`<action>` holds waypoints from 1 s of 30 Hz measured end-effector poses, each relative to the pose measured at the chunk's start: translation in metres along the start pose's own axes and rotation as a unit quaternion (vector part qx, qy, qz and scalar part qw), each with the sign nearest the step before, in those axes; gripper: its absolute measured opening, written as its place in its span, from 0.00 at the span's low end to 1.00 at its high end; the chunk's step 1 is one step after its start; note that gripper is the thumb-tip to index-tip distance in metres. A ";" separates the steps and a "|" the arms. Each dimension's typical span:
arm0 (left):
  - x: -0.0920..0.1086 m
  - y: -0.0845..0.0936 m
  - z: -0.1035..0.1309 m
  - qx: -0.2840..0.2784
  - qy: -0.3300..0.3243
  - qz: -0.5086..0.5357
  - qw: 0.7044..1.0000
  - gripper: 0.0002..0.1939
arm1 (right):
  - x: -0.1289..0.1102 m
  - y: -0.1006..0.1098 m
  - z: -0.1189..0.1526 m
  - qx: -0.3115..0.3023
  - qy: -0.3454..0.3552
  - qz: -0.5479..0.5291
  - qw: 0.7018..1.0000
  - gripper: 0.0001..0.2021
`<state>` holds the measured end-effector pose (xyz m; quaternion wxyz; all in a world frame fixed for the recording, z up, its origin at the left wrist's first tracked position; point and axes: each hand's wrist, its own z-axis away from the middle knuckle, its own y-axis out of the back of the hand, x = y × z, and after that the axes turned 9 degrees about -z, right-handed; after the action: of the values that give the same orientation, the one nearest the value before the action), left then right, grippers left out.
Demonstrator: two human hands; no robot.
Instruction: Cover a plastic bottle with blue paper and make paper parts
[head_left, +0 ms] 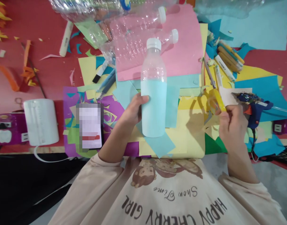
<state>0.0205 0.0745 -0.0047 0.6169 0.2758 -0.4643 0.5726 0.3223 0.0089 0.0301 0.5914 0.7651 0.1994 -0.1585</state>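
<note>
My left hand (135, 107) is closed around the side of a clear plastic bottle (154, 67) with a white cap. A band of light blue paper (154, 107) covers the lower half of the bottle, which is held over the paper-strewn table. To the right, my right hand (232, 125) pinches what looks like a yellow roll of tape (217, 99), slightly blurred. Close beyond that hand lies a blue hot glue gun (256, 114) with a dark, messy nozzle end. My right palm is turned down, so some fingers are hidden.
More clear bottles (143, 37) lie on a pink sheet (185, 59) at the back. Several markers (228, 61) lie right of it. A phone (90, 125), a white box-shaped device (41, 122) and a purple power strip (10, 128) are on the left, among paper scraps.
</note>
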 end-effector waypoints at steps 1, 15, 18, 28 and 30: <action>0.000 0.000 0.000 0.002 -0.001 0.000 1.000 0.31 | -0.001 0.002 -0.003 0.017 -0.025 -0.016 0.999 0.08; 0.009 -0.001 -0.001 0.091 -0.018 -0.013 0.996 0.27 | -0.031 -0.054 -0.005 -0.082 0.155 0.006 0.984 0.08; 0.007 -0.002 0.000 0.089 -0.023 -0.012 0.996 0.27 | -0.034 -0.047 -0.014 -0.094 0.123 -0.076 0.985 0.09; -0.006 -0.003 -0.003 0.058 -0.035 0.027 0.997 0.26 | -0.057 -0.050 -0.060 -0.322 -0.108 -0.335 0.879 0.17; -0.006 -0.003 -0.003 0.042 -0.031 0.035 0.998 0.26 | -0.061 -0.052 -0.063 -0.337 -0.126 -0.347 0.866 0.16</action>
<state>0.0244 0.0743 -0.0107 0.5695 0.3031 -0.4680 0.6039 0.2445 0.0743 0.0313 0.7406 0.3741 0.4167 -0.3714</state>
